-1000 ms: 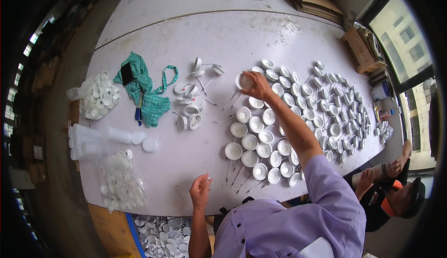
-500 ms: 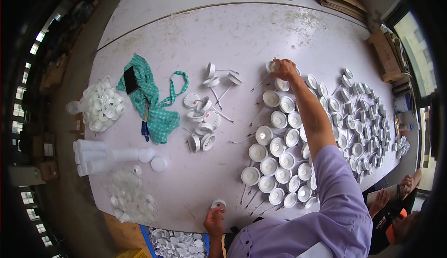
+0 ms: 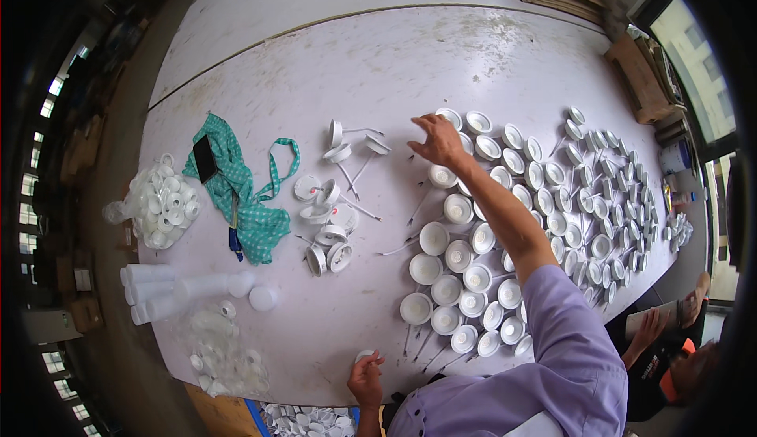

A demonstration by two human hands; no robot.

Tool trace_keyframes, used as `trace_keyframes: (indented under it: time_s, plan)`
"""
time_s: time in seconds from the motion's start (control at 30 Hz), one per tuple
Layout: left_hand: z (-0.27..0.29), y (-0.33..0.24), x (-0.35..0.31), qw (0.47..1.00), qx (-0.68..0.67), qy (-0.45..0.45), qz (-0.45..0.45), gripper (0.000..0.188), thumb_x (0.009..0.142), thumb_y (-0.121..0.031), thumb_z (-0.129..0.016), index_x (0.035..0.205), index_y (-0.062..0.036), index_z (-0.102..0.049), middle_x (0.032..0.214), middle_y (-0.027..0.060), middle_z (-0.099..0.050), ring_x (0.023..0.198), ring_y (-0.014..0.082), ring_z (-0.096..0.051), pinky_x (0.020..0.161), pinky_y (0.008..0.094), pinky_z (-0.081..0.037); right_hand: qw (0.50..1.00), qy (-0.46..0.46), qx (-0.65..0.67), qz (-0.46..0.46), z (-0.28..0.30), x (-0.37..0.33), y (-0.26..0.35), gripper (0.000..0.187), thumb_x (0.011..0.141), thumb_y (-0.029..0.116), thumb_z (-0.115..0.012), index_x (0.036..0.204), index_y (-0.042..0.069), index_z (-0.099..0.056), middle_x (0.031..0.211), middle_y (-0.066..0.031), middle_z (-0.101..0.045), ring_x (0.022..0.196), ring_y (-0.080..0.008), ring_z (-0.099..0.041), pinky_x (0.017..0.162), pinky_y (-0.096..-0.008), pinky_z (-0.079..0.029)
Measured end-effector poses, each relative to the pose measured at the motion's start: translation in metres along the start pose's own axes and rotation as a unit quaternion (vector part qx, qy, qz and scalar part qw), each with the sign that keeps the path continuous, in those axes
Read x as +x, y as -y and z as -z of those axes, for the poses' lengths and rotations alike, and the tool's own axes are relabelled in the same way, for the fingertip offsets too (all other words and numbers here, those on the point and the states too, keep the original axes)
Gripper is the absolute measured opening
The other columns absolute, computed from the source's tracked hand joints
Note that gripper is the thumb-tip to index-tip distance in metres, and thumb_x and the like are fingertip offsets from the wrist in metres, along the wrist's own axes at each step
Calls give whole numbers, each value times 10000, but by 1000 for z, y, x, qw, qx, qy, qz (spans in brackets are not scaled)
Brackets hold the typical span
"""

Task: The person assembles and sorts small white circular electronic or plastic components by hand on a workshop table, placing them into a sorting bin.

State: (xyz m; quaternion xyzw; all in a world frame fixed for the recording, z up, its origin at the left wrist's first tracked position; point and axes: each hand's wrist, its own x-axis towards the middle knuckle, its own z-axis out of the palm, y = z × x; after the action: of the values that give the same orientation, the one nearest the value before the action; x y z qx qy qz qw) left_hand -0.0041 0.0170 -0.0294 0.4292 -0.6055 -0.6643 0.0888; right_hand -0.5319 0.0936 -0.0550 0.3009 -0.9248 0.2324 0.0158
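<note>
Lamps (image 3: 434,238) crowd the right half of the worktop (image 3: 339,66), where the right hand (image 3: 439,141), spread and seemingly empty, could tip one or snag a wire (image 3: 400,248) by sweeping low, while the left hand (image 3: 365,382) pinches a white ring (image 3: 363,355) at the near edge.

The round fittings (image 3: 426,269) are white, the cloth (image 3: 262,228) teal with pale dots, the phone (image 3: 205,159) black, the shirt (image 3: 572,319) lavender.

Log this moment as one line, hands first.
left hand: holds white round piece | right hand: fingers spread, at far edge of white round fittings | teal cloth: left of fittings, black phone on top
</note>
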Motion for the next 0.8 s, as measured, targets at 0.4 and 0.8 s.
trace_keyframes:
  time_s: [0.4,0.8]
  plan:
    - [9,1,-15,999,44,-27,-12,201,901,-59,-511,1039,29,-628,1008,116,-676,839,155,-654,672,235,-474,997,9,31,-77,-46,-14,74,190,804,247,-641,942,115,-640,980,-64,-625,965,-266,-587,796,-391,-507]
    - [-61,-129,19,877,317,9,-360,617,764,-50,-670,1316,23,-403,1367,255,-413,1261,366,-422,1044,444,-332,958,-217,97,163,79,-183,165,362,682,131,-756,1023,103,-636,909,-32,-629,726,-214,-583,611,-319,-492]
